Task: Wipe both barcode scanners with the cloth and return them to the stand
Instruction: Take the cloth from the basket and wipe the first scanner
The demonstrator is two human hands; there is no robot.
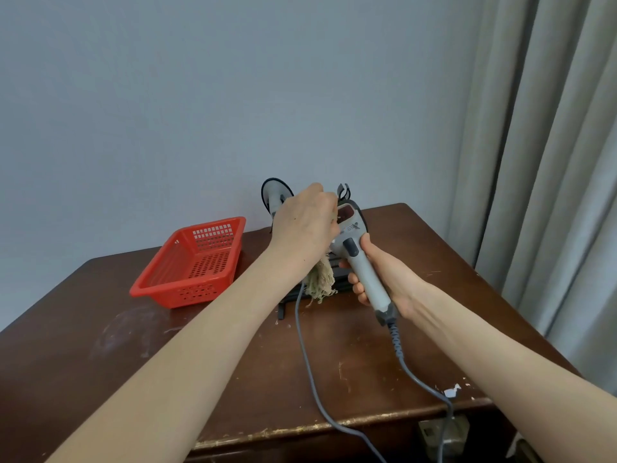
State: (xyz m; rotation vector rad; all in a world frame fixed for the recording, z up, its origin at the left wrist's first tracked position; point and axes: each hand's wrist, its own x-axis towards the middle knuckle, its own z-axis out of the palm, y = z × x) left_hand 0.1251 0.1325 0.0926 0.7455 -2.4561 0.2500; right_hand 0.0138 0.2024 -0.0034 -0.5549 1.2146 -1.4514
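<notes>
While the right hand point(384, 279) grips one scanner point(362, 262) by its handle above the bench point(233, 355), the left hand point(305, 225) is closed on the cloth point(320, 282), rubbing its head — so wiping is midway by my reckoning. A second scanner point(275, 197) sits behind on the stand point(344, 192), half hidden by the left hand — whether it is cleaned, I cannot tell.

Head view looks forward and down, close over the table point(100, 345).

we see our two forearms bare from the near edge up to the wrists, with no sleeves, watch or rings showing; our left hand point(305, 225) and right hand point(384, 279) wear no gloves.
</notes>
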